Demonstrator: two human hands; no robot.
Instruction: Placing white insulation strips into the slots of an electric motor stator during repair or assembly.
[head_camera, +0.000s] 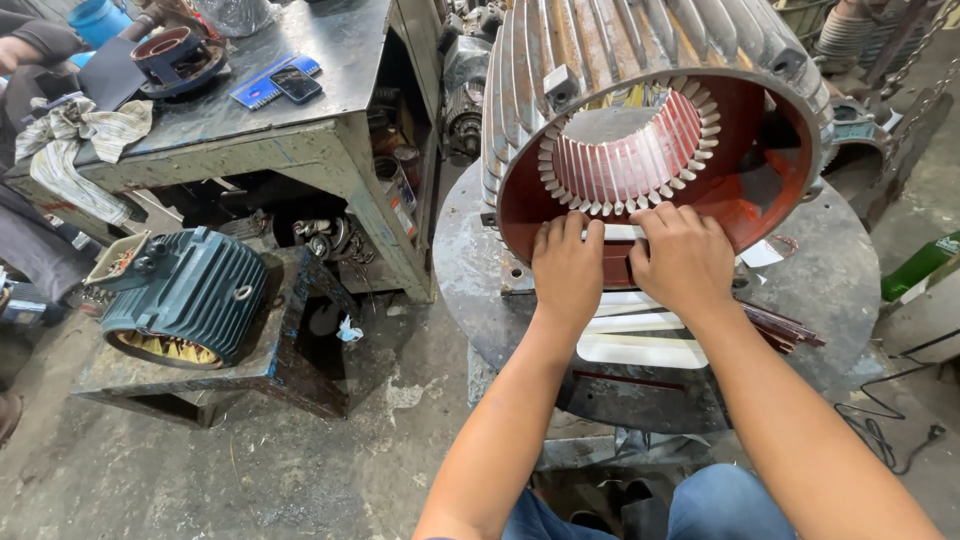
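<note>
Head view: the left hand (566, 268) and right hand (683, 258), fingers curled, together pinch a white paper strip (622, 232) at the six o'clock edge of the big motor housing (655, 100), which lies on its side on a round steel table (470, 270). Keeping the strip flat and square to the slot should help it slide in cleanly. More strips (640, 350) lie below the wrists.

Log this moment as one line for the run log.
left hand: on white paper strip | right hand: on same strip | place: lower rim of large red-lined finned motor housing | base: round steel plate
</note>
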